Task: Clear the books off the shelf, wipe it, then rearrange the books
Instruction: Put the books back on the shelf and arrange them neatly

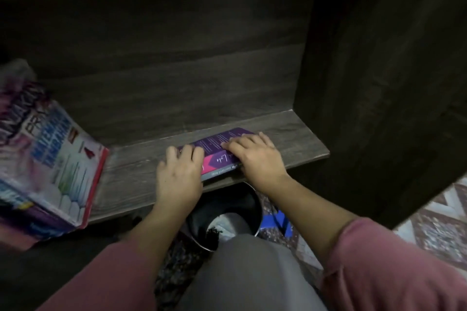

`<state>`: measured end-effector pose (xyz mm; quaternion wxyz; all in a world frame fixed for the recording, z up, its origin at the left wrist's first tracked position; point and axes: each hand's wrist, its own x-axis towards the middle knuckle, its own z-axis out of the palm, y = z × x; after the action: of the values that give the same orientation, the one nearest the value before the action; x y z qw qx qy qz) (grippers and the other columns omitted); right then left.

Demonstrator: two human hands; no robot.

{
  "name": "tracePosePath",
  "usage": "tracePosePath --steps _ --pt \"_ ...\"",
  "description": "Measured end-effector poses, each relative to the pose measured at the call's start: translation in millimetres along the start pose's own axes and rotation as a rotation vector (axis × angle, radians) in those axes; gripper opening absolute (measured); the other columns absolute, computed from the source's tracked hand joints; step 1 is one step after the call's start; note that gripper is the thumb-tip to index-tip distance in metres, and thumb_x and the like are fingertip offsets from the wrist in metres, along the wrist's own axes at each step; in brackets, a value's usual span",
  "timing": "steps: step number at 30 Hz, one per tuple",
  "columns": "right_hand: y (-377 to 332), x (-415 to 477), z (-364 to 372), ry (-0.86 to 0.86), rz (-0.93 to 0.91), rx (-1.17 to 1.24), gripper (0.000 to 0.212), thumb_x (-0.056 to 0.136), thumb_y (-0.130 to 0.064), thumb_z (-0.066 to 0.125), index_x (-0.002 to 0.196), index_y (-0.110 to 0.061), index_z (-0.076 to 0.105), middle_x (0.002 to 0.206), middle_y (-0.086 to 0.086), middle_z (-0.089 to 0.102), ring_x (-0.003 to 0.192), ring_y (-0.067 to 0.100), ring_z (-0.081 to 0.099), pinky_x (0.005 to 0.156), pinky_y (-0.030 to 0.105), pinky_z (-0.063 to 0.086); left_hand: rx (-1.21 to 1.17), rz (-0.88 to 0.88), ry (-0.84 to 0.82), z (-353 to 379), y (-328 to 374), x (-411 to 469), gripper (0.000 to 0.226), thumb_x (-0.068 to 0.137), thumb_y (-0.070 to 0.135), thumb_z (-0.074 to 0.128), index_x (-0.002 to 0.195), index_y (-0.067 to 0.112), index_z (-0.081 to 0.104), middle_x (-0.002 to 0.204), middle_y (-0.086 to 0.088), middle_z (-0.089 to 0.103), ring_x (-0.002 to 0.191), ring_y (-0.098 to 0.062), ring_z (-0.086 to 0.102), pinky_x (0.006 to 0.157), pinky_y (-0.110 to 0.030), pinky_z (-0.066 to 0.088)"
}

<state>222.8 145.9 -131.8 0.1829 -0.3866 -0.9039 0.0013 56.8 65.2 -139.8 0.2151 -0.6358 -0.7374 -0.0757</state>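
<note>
A purple book [217,145] lies flat on the shelf [300,144], near the board's front edge and right of its middle, with its spine facing the person. Both hands are on it. The left hand [178,175] covers the book's left end, its fingers [188,153] curled over the top cover and gripping that end; the thumb is hidden, so how far it wraps underneath cannot be told. The right hand [256,156] rests palm down on the book's right half, its fingers [236,142] nearly straight and spread, pressing the cover without closing round it. Pink sleeves [394,267] cover both forearms. At the left edge of the view a stack [50,159] of bright, blurred books leans tilted, its lower corner just beside the shelf's left end and well apart from the purple book. Below the shelf's front edge, between the forearms, stands a dark bin [227,209]. A patterned rug [432,225] shows on the floor at the right.
</note>
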Motion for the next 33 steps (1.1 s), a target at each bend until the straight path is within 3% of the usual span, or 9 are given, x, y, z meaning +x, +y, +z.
tracePosePath --steps 3,5,7,10,13,16,21,28,33 --pt "3 8 19 -0.169 -0.014 0.083 0.062 0.087 -0.015 0.063 0.144 -0.030 0.043 0.141 -0.003 0.046 0.130 0.021 0.037 0.110 0.041 0.034 0.015 0.060 -0.072 21 -19 -3 0.063 0.053 0.047 0.086 0.096 0.014 0.053 0.102 -0.006 0.060 0.085 -0.031 0.050 0.061 -0.039 0.041" --pt "8 15 27 -0.273 -0.032 0.144 0.072 0.082 -0.016 0.071 0.146 -0.031 0.040 0.145 -0.004 0.042 0.133 0.019 0.032 0.106 0.038 0.038 0.006 0.074 -0.099 33 -29 -5 0.073 0.059 0.074 0.067 0.097 0.012 0.058 0.114 -0.008 0.063 0.088 -0.031 0.054 0.064 -0.040 0.045" --pt "11 23 32 -0.312 -0.032 0.186 0.073 0.083 -0.014 0.070 0.147 -0.031 0.039 0.151 -0.004 0.037 0.138 0.018 0.027 0.110 0.036 0.033 -0.049 0.051 -0.110 41 -36 -5 0.075 0.068 0.079 0.049 0.098 0.011 0.061 0.121 -0.008 0.062 0.092 -0.031 0.055 0.066 -0.041 0.048" --pt "12 34 39 -0.293 -0.003 0.206 0.068 0.088 -0.012 0.066 0.147 -0.031 0.038 0.154 -0.003 0.033 0.141 0.020 0.022 0.112 0.040 0.031 -0.262 -0.050 -0.176 46 -42 9 0.066 0.080 0.068 0.050 0.115 0.012 0.058 0.141 -0.007 0.050 0.121 -0.033 0.044 0.089 -0.049 0.050" --pt "7 36 46 -0.246 0.029 0.180 0.065 0.090 -0.015 0.063 0.148 -0.032 0.037 0.153 -0.002 0.033 0.140 0.020 0.023 0.106 0.045 0.040 -0.481 -0.208 -0.258 52 -41 19 0.057 0.082 0.048 0.069 0.127 0.018 0.050 0.158 -0.012 0.021 0.141 -0.035 0.023 0.113 -0.046 0.027" --pt "8 28 50 -0.194 0.051 0.171 0.062 0.093 -0.016 0.059 0.148 -0.033 0.036 0.154 -0.004 0.030 0.143 0.018 0.019 0.103 0.045 0.043 -0.690 -0.360 -0.252 50 -32 19 0.058 0.080 0.035 0.076 0.128 0.023 0.046 0.152 -0.016 0.021 0.127 -0.032 0.044 0.102 -0.034 0.037" --pt "32 19 44 -0.164 0.140 0.094 0.061 0.096 -0.015 0.053 0.149 -0.034 0.030 0.157 -0.005 0.023 0.147 0.018 0.012 0.116 0.041 0.028 -0.739 -0.284 -0.276 51 -12 32 0.057 0.083 0.022 0.075 0.132 0.027 0.046 0.134 -0.009 0.042 0.103 -0.017 0.049 0.087 -0.023 0.037" --pt "87 5 27 -0.140 0.308 -0.035 0.061 0.096 -0.014 0.048 0.150 -0.032 0.025 0.159 -0.002 0.019 0.148 0.022 0.010 0.121 0.041 0.011 -0.729 -0.176 -0.349 65 47 59 0.068 0.092 0.018 0.064 0.146 0.044 0.032 0.159 -0.013 0.021 0.133 -0.031 0.043 0.106 -0.031 0.036" --pt "132 -7 23 -0.072 0.443 -0.015 0.056 0.098 -0.016 0.048 0.149 -0.032 0.029 0.159 -0.003 0.022 0.148 0.021 0.013 0.117 0.040 0.021 -0.730 -0.105 -0.387 67 91 85 0.074 0.094 0.009 0.059 0.147 0.048 0.026 0.158 -0.017 0.019 0.133 -0.034 0.044 0.107 -0.035 0.038"
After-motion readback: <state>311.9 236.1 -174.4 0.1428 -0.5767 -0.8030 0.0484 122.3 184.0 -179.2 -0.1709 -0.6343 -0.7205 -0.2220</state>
